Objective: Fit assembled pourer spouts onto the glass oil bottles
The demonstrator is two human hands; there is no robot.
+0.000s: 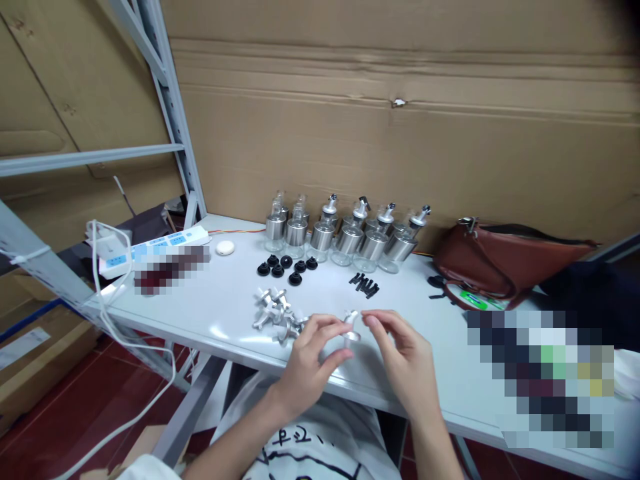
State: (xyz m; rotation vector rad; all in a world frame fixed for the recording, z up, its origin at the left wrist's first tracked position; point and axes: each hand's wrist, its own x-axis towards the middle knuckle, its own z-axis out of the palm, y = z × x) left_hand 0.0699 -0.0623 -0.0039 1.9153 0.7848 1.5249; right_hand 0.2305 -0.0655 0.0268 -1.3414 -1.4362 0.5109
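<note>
My left hand pinches a small silver pourer spout just above the white table, near its front edge. Close beside the spout, my right hand has its fingers curled and the fingertips almost touch the metal part. A pile of several more silver spouts lies just left of my hands. Behind them sit several black rubber stoppers and a small heap of black caps. A row of glass bottles with steel bands stands at the back.
A brown leather bag lies at the right on the table. A white power strip with cables and a round white object lie at the left. Grey shelf posts rise at the left, with cardboard behind.
</note>
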